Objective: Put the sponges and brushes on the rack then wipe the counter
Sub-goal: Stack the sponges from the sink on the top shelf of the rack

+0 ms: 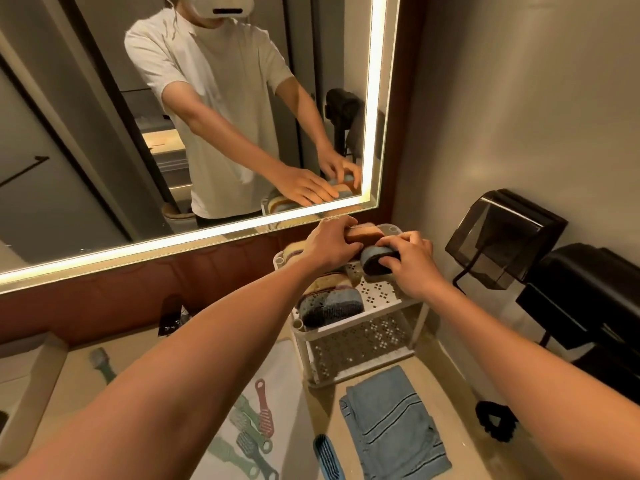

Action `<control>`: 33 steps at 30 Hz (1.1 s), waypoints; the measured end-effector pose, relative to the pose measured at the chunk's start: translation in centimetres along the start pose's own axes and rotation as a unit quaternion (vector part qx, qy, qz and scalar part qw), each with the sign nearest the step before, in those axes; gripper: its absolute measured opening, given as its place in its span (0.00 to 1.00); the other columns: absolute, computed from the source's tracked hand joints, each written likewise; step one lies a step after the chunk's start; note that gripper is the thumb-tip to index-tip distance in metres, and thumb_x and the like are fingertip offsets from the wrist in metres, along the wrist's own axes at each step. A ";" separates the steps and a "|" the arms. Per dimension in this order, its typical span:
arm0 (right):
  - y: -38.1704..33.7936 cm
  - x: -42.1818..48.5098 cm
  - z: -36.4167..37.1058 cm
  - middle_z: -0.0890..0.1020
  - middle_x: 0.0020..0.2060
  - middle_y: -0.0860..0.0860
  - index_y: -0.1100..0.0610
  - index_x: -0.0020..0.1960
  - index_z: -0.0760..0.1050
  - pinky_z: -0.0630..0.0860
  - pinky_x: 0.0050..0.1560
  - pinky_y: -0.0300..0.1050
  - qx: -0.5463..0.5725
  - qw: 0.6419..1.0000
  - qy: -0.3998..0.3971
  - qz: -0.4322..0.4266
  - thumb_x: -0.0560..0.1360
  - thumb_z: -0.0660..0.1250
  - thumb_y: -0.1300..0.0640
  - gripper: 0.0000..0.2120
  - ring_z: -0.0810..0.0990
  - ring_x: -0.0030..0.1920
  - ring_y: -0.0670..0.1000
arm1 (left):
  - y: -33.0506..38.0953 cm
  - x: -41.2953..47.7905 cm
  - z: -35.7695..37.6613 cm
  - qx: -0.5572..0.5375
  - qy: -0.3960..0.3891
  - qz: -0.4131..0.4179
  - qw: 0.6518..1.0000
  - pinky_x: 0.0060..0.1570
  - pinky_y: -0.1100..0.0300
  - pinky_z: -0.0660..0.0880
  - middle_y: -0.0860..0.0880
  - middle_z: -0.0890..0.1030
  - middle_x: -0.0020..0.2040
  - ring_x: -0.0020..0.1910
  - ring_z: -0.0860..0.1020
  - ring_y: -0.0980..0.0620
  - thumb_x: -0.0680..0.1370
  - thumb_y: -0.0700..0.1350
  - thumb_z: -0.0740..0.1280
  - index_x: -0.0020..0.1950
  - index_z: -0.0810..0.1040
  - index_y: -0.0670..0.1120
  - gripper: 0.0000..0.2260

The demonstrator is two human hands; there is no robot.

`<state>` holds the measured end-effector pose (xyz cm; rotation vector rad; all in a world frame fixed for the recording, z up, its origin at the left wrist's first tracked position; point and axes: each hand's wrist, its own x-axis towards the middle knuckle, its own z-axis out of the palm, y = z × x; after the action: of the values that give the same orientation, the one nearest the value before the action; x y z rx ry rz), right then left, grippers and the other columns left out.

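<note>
While over the rack, left hand and right hand on sponges.

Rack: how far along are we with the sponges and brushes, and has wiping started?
Done: several sponges lie on the top shelf of the rack. In hand: left hand holds an orange sponge, right hand a blue sponge, both over that shelf. Left: the brushes lie on the counter, and the folded blue towel is untouched, so wiping hasn't started.
</note>
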<state>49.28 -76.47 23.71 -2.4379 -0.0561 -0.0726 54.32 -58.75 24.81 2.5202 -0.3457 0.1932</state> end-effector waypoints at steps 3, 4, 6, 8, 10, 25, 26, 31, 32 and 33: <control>0.2 0.1 0.6 0.66 0.66 0.52 0.47 0.68 0.73 0.59 0.73 0.52 0.003 1.000 -0.016 -0.001 0.82 0.65 0.55 0.15 0.59 0.70 0.55 | -0.1 0.3 0.3 0.012 -0.006 0.010 1.000 0.55 0.48 0.78 0.50 0.82 0.56 0.54 0.78 0.50 0.70 0.54 0.72 0.62 0.78 0.52 0.21; 0.2 0.2 0.8 0.66 0.66 0.52 0.47 0.68 0.73 0.59 0.73 0.52 0.005 1.000 -0.017 -0.001 0.82 0.65 0.54 0.15 0.59 0.70 0.55 | -0.1 0.4 0.4 0.019 -0.007 0.011 1.000 0.55 0.48 0.78 0.50 0.82 0.55 0.53 0.78 0.50 0.70 0.54 0.72 0.61 0.78 0.53 0.19; 0.4 0.3 1.0 0.66 0.67 0.52 0.47 0.68 0.73 0.59 0.73 0.52 0.007 1.000 -0.017 -0.002 0.82 0.64 0.54 0.15 0.58 0.70 0.55 | -0.1 0.6 0.4 0.025 0.002 0.013 1.000 0.54 0.48 0.78 0.51 0.82 0.54 0.52 0.79 0.51 0.71 0.53 0.73 0.59 0.79 0.53 0.18; 0.4 0.5 1.1 0.65 0.68 0.52 0.47 0.67 0.73 0.59 0.73 0.53 0.006 1.000 -0.014 -0.003 0.82 0.64 0.53 0.15 0.57 0.71 0.56 | 0.0 0.6 0.4 0.017 0.012 0.012 1.000 0.53 0.49 0.79 0.51 0.82 0.53 0.51 0.79 0.51 0.72 0.53 0.73 0.59 0.78 0.53 0.17; 0.4 0.7 1.2 0.63 0.71 0.53 0.47 0.67 0.74 0.58 0.75 0.54 0.001 1.000 -0.010 -0.006 0.81 0.65 0.54 0.14 0.56 0.73 0.56 | -0.1 0.7 0.4 0.024 0.001 0.008 1.000 0.53 0.50 0.78 0.50 0.81 0.56 0.53 0.79 0.50 0.73 0.52 0.72 0.61 0.78 0.52 0.17; 0.1 1.7 3.1 0.61 0.73 0.54 0.52 0.68 0.74 0.56 0.75 0.53 0.016 0.999 -0.023 -0.032 0.81 0.66 0.58 0.16 0.57 0.74 0.56 | -2.1 -1.3 1.9 0.055 -0.015 0.019 0.998 0.68 0.47 0.60 0.47 0.70 0.67 0.65 0.69 0.46 0.83 0.54 0.58 0.69 0.73 0.49 0.17; 0.0 1.8 3.2 0.62 0.72 0.54 0.52 0.67 0.75 0.56 0.75 0.52 0.024 0.999 -0.021 -0.034 0.81 0.66 0.58 0.15 0.57 0.74 0.56 | -2.1 -1.4 2.0 0.061 -0.022 0.025 0.998 0.68 0.48 0.61 0.47 0.71 0.66 0.64 0.70 0.46 0.83 0.54 0.58 0.69 0.72 0.48 0.18; 0.0 2.3 3.4 0.62 0.72 0.53 0.53 0.66 0.74 0.57 0.76 0.52 0.023 0.999 -0.020 -0.041 0.81 0.65 0.59 0.14 0.58 0.74 0.55 | -2.1 -1.7 2.3 0.054 -0.011 0.033 0.998 0.65 0.48 0.64 0.47 0.73 0.57 0.55 0.73 0.46 0.82 0.53 0.58 0.61 0.69 0.46 0.13; 0.1 2.3 3.5 0.61 0.72 0.53 0.53 0.66 0.74 0.58 0.76 0.52 0.018 0.998 -0.027 -0.046 0.80 0.65 0.59 0.14 0.59 0.74 0.55 | -2.1 -1.6 2.3 0.056 -0.011 0.034 0.998 0.65 0.48 0.64 0.47 0.73 0.56 0.54 0.73 0.46 0.82 0.53 0.58 0.59 0.69 0.46 0.12; 0.3 2.3 3.7 0.61 0.73 0.53 0.53 0.66 0.73 0.58 0.76 0.53 0.013 0.998 -0.035 -0.051 0.80 0.65 0.59 0.15 0.59 0.74 0.56 | -2.1 -1.6 2.3 0.060 -0.013 0.036 0.997 0.65 0.48 0.64 0.48 0.73 0.55 0.54 0.73 0.46 0.82 0.52 0.58 0.58 0.70 0.46 0.11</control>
<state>51.72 -74.28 20.88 -2.4109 -0.2117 -0.0329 53.52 -58.03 21.43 2.6325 -0.4485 0.2164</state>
